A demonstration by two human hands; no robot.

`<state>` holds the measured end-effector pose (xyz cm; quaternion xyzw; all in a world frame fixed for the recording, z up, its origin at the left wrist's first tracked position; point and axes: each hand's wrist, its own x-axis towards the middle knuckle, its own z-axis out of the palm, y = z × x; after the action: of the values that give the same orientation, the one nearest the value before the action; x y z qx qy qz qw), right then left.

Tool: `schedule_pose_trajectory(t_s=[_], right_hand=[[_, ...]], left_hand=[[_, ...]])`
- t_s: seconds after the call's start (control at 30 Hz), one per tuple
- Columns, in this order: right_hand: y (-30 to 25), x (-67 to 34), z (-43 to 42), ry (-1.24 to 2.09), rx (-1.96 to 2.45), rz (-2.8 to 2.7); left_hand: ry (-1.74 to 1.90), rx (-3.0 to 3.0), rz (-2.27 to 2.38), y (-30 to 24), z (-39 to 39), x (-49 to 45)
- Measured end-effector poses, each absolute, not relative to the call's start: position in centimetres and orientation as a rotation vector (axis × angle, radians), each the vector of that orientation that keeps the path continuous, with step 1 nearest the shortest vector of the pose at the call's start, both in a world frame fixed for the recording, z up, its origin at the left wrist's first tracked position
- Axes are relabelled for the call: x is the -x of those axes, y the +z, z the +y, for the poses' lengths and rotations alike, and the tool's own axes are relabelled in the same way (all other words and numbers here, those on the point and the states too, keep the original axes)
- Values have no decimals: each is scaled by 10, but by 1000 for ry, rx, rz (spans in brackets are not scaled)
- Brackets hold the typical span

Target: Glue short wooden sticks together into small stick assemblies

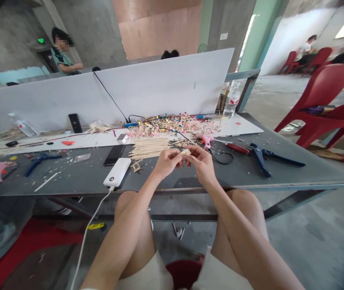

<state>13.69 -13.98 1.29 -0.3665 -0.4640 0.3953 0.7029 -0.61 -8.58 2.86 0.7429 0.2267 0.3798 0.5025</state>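
Note:
Both of my hands meet above the front edge of the dark table, fingers pinched together. Between the fingertips of my left hand (169, 162) and my right hand (201, 162) is a small pale wooden piece (186, 152), mostly covered by the fingers. Just behind my left hand lies a row of thin wooden sticks (149, 148). To its left a small frame made of sticks (136, 165) rests on the table. A pink glue gun (205, 139) lies just beyond my right hand.
At right lie a blue-handled cutter (260, 159) and a red-handled screwdriver (238, 148). A white power bank (117, 172) with a cable and a dark phone (114, 155) are at left. Behind the sticks is a pile of colourful-tipped sticks (165, 125) before a white partition (114, 90).

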Motion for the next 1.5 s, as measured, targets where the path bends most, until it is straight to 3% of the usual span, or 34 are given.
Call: schedule_pose_trajectory(t_s=[1.5], right_hand=[[14, -140, -144, 1001, 746, -1097]], left_hand=[[856, -1767, 408, 29, -87, 11]])
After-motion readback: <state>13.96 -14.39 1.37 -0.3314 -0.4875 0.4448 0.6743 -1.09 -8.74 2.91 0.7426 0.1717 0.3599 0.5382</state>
